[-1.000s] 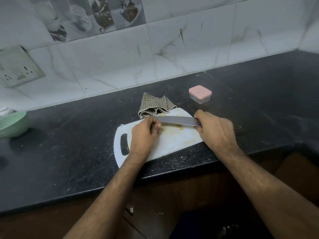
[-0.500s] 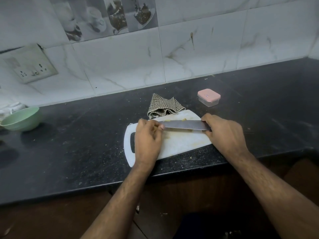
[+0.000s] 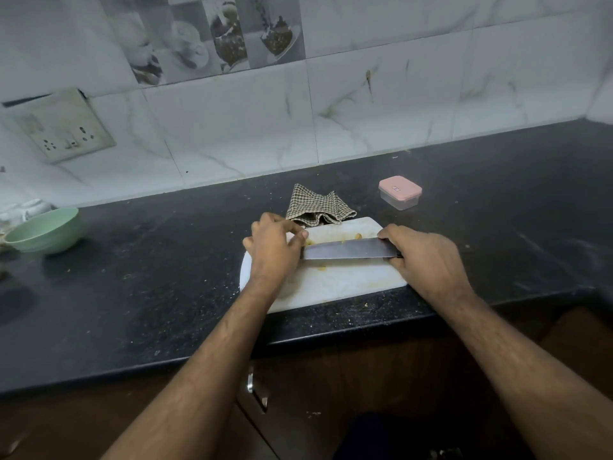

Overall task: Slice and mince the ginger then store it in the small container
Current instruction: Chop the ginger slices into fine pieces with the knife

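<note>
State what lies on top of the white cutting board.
On the cutting board: ginger bits, the knife, both hands, and a checked cloth's edge. Anything beneath the blade and hands is hidden.

From my remote seat I look down on a black speckled countertop point(image 3: 149, 277) running along a tiled wall. A white cutting board point(image 3: 331, 280) lies at its near edge. A checked cloth point(image 3: 318, 205) sits at the board's far side, touching it. A small container point(image 3: 399, 192) with a pink lid stands far right of the cloth. A green bowl point(image 3: 46, 230) rests far left.
</note>
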Tool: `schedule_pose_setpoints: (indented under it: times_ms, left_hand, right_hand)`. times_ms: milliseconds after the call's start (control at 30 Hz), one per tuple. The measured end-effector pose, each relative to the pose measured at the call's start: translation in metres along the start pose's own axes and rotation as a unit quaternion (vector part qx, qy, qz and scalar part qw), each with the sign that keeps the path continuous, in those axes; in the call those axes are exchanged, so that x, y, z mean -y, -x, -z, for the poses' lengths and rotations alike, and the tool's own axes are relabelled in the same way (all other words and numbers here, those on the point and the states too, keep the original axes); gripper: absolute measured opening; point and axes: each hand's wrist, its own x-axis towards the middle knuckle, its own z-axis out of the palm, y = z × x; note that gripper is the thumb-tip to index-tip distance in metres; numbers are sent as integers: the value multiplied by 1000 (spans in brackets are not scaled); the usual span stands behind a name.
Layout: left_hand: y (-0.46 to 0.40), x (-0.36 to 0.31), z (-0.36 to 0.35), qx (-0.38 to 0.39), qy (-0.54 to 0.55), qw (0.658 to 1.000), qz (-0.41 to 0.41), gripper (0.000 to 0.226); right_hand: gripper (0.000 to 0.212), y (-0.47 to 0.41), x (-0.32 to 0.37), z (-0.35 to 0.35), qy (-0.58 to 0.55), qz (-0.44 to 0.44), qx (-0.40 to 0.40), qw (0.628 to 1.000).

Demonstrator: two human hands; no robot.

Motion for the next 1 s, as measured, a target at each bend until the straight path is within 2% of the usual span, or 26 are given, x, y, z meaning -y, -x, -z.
schedule_pose_setpoints:
  times_ms: [67,100,233,400,467,533,633,767,1000]
  left_hand:
    - [-4,2,3,-43,34,998,14,2]
    - [-5,2,4,-51,59,997,20,7]
    - [-2,7,7,-46,136,989,32,17]
    - [18,8,-1,-81,154,984,-42,8]
    - [26,11,-7,-59,148,984,-75,8]
    - [31,12,-13,-7,96,991,-93,10]
    - [35,8,-19,66,11,994,-83,18]
    - [32,1,-19,65,36,996,-46,5]
    - [40,-6,-27,43,56,997,-34,8]
  right_hand:
    - [34,0,-1,0,5,-6,8,1000]
    - [33,1,-1,0,7,-8,14,1000]
    - [27,-1,-2,0,26,-31,17,999]
    - [21,-4,-3,-3,58,-67,24,996]
    - [19,-4,-3,-4,79,-80,25,993]
    - [17,-3,-1,-1,79,-89,27,992]
    - [13,-3,2,3,47,-84,30,995]
    - [10,-4,6,6,24,-59,55,996]
    - [19,3,24,18,-11,-33,71,997]
